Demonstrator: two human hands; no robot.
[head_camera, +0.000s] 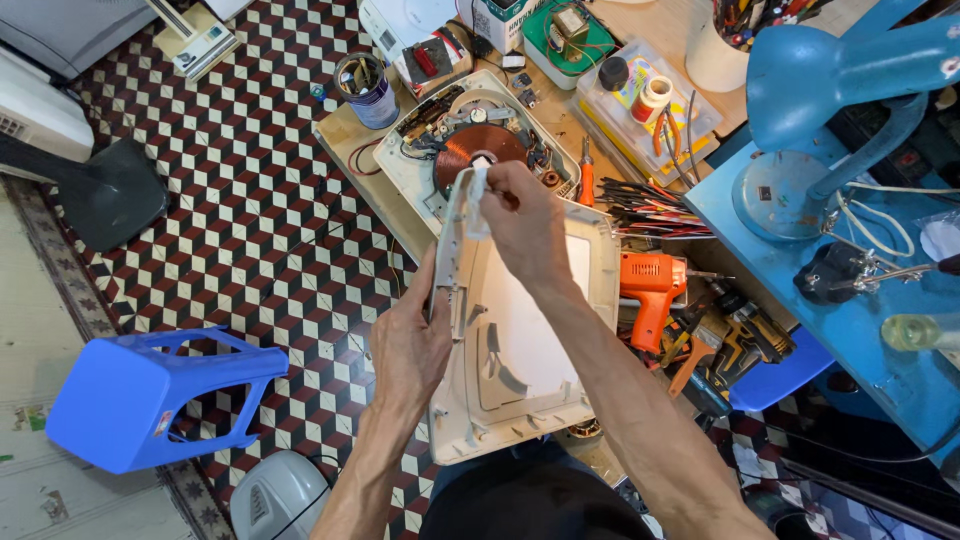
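White plastic cover, the big one with a square window, is what I watch from far away. It is up off the bench, tilted on its edge, in front of the person and just this side of the open cooker base with the copper coil.

The left hand is wrapped around the cover's left rim and grips it tight. The right hand is closed too, pinching a small white cloth against the cover's top corner.

I think the cover is light and stiff, like a big tray. It looks thin, so it could bend or crack if I squeezed it hard. The smooth plastic may be slippery. I would take hold of it on the long side rims, one hand each side, not on the thin inner tabs.

Now I count. I see one cover, one cooker base and one coil. I see one orange drill and one blue stool lying on its side on the checkered floor. One blue lamp stands on the blue table. One tin can with bits in it sits near the base. One bunch of thin wires lies beside the cover; I cannot count the wires.
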